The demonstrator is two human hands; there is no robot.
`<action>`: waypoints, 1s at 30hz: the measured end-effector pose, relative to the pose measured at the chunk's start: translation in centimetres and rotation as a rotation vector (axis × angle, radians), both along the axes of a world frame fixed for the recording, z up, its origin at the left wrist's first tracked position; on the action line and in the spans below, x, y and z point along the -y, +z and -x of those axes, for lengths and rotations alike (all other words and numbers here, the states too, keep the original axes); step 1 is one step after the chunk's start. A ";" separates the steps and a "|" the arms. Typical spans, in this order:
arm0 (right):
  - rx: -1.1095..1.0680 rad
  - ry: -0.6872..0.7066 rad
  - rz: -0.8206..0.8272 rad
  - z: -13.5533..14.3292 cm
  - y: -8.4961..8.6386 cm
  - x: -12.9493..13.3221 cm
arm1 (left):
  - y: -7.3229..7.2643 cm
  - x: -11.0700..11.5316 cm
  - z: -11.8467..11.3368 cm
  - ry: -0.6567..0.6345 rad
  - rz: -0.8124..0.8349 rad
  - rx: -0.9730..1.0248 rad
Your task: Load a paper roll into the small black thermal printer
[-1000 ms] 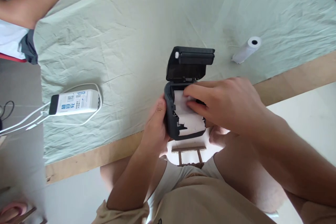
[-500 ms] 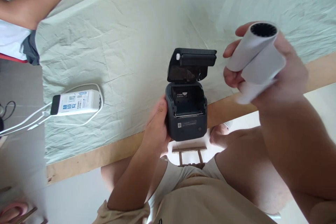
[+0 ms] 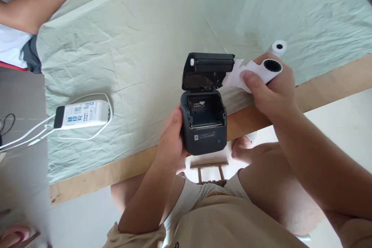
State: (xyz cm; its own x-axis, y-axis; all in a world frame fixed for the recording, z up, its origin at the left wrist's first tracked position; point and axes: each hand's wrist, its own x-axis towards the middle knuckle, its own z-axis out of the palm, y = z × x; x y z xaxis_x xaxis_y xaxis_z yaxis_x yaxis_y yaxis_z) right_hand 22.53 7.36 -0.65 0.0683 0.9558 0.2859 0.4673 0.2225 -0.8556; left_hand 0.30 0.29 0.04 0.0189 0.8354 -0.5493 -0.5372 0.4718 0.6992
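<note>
My left hand [image 3: 171, 139] is closed around the left side of a small dark label printer [image 3: 205, 141], held above the table's near edge. The printer's lid [image 3: 200, 81] is swung up, exposing its hollow paper bay. To the right of it, my right hand [image 3: 274, 93] grips a white paper roll [image 3: 262, 70] with a black toothed core, thumb on the paper. A loose strip with a torn, ragged end reaches left to beside the lid; I cannot tell whether they touch. Just behind that hand is a smaller white roll [image 3: 279, 47], partly hidden.
A pale green cloth [image 3: 145, 66] covers the table, leaving a wooden edge [image 3: 104, 174] bare in front. At left lies a white power strip [image 3: 83, 114] with cables. Another person's arm [image 3: 43, 2] rests at the upper left.
My right hand has brought the paper roll left and closer to the printer, turning it so the torn end points left. The smaller roll has come into view. The printer has barely moved.
</note>
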 end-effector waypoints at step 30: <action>0.244 0.049 -0.068 -0.9 -0.4 0.4 | 0.8 -0.1 -0.4 -0.017 -0.026 0.115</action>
